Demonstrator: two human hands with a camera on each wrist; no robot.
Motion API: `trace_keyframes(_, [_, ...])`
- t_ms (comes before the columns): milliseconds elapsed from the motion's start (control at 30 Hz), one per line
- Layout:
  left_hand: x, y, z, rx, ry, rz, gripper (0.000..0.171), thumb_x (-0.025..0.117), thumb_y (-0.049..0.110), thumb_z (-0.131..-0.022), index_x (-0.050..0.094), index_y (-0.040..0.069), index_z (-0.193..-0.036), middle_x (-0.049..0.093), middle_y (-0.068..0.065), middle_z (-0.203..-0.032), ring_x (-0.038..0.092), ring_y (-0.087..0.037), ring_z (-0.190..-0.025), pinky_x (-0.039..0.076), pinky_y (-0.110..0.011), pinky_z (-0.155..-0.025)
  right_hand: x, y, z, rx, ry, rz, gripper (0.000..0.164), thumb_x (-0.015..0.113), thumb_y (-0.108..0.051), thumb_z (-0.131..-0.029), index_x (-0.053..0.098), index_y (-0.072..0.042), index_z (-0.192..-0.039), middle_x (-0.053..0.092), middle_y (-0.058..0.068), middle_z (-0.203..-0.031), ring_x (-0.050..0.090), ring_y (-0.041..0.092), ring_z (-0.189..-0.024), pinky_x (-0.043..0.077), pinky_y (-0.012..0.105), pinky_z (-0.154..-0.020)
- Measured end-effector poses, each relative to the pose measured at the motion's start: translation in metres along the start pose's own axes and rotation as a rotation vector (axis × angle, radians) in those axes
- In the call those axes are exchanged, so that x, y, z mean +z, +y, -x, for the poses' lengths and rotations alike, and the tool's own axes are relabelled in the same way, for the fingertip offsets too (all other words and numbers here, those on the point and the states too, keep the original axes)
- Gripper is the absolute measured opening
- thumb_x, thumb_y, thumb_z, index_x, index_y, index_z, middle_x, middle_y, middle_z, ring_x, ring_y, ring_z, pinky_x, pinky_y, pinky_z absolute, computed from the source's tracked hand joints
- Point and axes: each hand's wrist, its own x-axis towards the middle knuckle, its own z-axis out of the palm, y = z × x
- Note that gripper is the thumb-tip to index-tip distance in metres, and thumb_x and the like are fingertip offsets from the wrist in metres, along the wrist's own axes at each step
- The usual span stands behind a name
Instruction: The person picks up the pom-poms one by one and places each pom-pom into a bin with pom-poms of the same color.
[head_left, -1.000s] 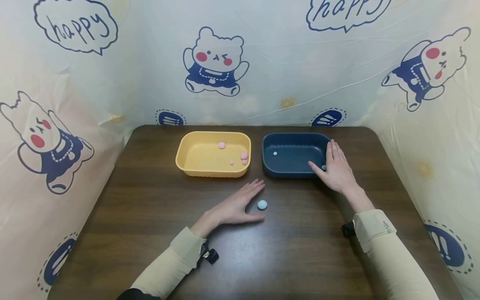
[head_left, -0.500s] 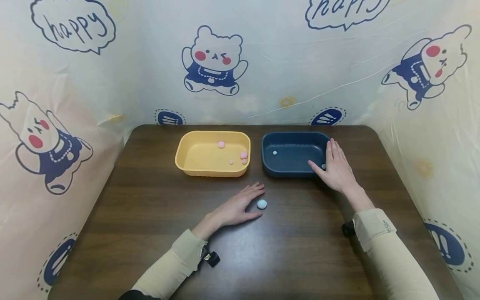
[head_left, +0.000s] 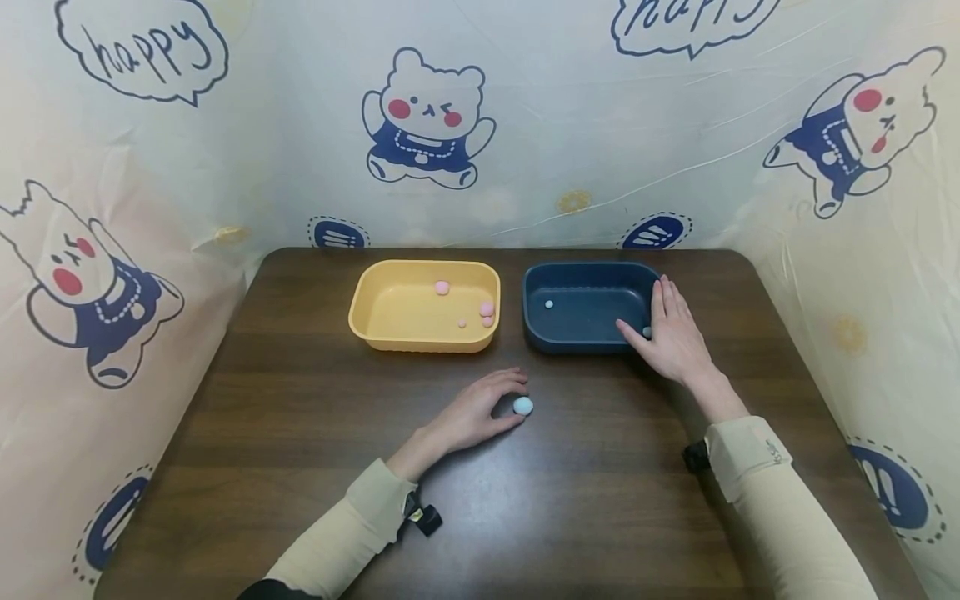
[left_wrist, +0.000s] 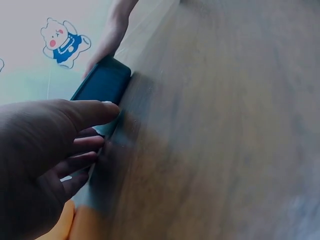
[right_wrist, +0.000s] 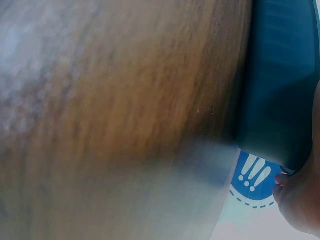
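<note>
A light blue ball [head_left: 522,406] lies on the table between the thumb and fingers of my left hand [head_left: 468,414]. The fingers bend around it, with a small gap on the finger side; whether the thumb touches it I cannot tell. In the left wrist view the same ball [left_wrist: 106,129] shows partly behind the thumb. My right hand [head_left: 678,342] rests on the right end of the dark blue tray [head_left: 577,347], fingers extended along the rim and thumb over the front edge. Inside that tray are a small light blue ball [head_left: 549,304] and another [head_left: 647,332] beside the thumb.
Left of the blue tray stands a yellow tray [head_left: 420,344] holding several pink balls [head_left: 442,287] of different sizes. Both trays sit near the far edge of the brown wooden table [head_left: 570,500]. A printed curtain [head_left: 525,125] hangs behind and at both sides.
My left hand's thumb and fingers have drawn closer together around the light blue ball. The right hand keeps its place on the blue tray.
</note>
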Motion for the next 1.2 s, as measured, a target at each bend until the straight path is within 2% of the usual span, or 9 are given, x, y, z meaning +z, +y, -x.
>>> trace_keyframes(167, [0.001,-0.003,0.0,-0.002,0.008,0.049,0.037,0.077,0.023,-0.104,0.072,0.008,-0.138,0.063,-0.011,-0.16,0.048,-0.032,-0.161,0.042,-0.057,-0.131,0.0,-0.001,0.0,0.003,0.0,0.002,0.113,0.044,-0.073,-0.108,-0.005,0.005,-0.173,-0.009,0.026,-0.184,0.001,0.05,-0.172,0.008,0.066,-0.14])
trace_keyframes(267, [0.009,-0.017,-0.003,0.058,0.053,0.019,0.038,0.077,0.028,-0.105,0.072,0.009,-0.137,0.066,-0.011,-0.156,0.053,-0.031,-0.157,0.045,-0.053,-0.129,0.0,-0.001,0.0,0.004,0.0,0.001,0.113,0.043,-0.073,-0.108,-0.005,0.005,-0.173,-0.009,0.026,-0.184,0.001,0.05,-0.172,0.008,0.066,-0.14])
trace_keyframes(400, [0.014,-0.021,-0.005,0.108,0.119,-0.013,0.037,0.077,0.029,-0.104,0.074,0.008,-0.133,0.071,-0.013,-0.147,0.062,-0.031,-0.145,0.051,-0.049,-0.123,0.0,-0.001,0.0,0.002,0.004,-0.002,0.112,0.044,-0.073,-0.108,-0.005,0.005,-0.173,-0.009,0.026,-0.184,0.001,0.049,-0.172,0.008,0.066,-0.14])
trace_keyframes(500, [0.006,-0.008,-0.004,0.082,0.129,0.028,0.035,0.08,0.022,-0.101,0.074,0.005,-0.131,0.074,-0.014,-0.14,0.065,-0.033,-0.139,0.054,-0.053,-0.119,0.0,-0.001,0.0,0.002,0.005,-0.004,0.113,0.044,-0.073,-0.108,-0.004,0.005,-0.173,-0.009,0.025,-0.184,0.001,0.049,-0.172,0.008,0.066,-0.14])
trace_keyframes(733, [0.007,-0.006,-0.006,0.075,0.164,0.035,0.032,0.081,0.024,-0.1,0.074,0.008,-0.127,0.077,-0.008,-0.132,0.067,-0.026,-0.134,0.056,-0.047,-0.117,0.0,-0.001,0.0,0.008,0.003,-0.003,0.113,0.044,-0.073,-0.108,-0.004,0.005,-0.173,-0.009,0.026,-0.184,0.001,0.049,-0.172,0.009,0.066,-0.14])
trace_keyframes(767, [0.007,-0.006,-0.006,0.068,0.169,0.035,0.03,0.082,0.024,-0.1,0.074,0.009,-0.126,0.077,-0.007,-0.131,0.067,-0.025,-0.133,0.056,-0.046,-0.117,0.0,-0.001,0.0,0.008,0.004,-0.002,0.113,0.044,-0.073,-0.108,-0.004,0.005,-0.173,-0.009,0.026,-0.184,0.001,0.049,-0.172,0.009,0.066,-0.14])
trace_keyframes(833, [0.003,0.006,-0.005,0.018,0.166,0.053,0.028,0.083,0.016,-0.097,0.074,0.009,-0.122,0.077,-0.008,-0.128,0.068,-0.027,-0.13,0.058,-0.049,-0.115,0.0,-0.001,0.0,0.007,0.007,-0.002,0.113,0.044,-0.073,-0.108,-0.004,0.005,-0.173,-0.008,0.026,-0.184,0.002,0.049,-0.172,0.009,0.066,-0.14])
trace_keyframes(1000, [0.003,0.01,-0.007,-0.029,0.159,0.061,0.028,0.084,0.016,-0.096,0.073,0.012,-0.121,0.076,-0.005,-0.128,0.068,-0.023,-0.13,0.058,-0.046,-0.115,0.001,0.0,0.0,0.004,0.009,-0.002,0.113,0.044,-0.073,-0.108,-0.004,0.006,-0.173,-0.008,0.026,-0.184,0.002,0.049,-0.172,0.009,0.066,-0.14])
trace_keyframes(1200, [0.003,0.01,-0.01,-0.046,0.154,0.073,0.029,0.084,0.016,-0.095,0.072,0.013,-0.121,0.075,-0.004,-0.126,0.067,-0.022,-0.128,0.058,-0.046,-0.114,0.0,-0.001,0.0,0.004,0.005,-0.004,0.113,0.044,-0.073,-0.108,-0.004,0.006,-0.173,-0.008,0.026,-0.184,0.001,0.049,-0.172,0.008,0.066,-0.14])
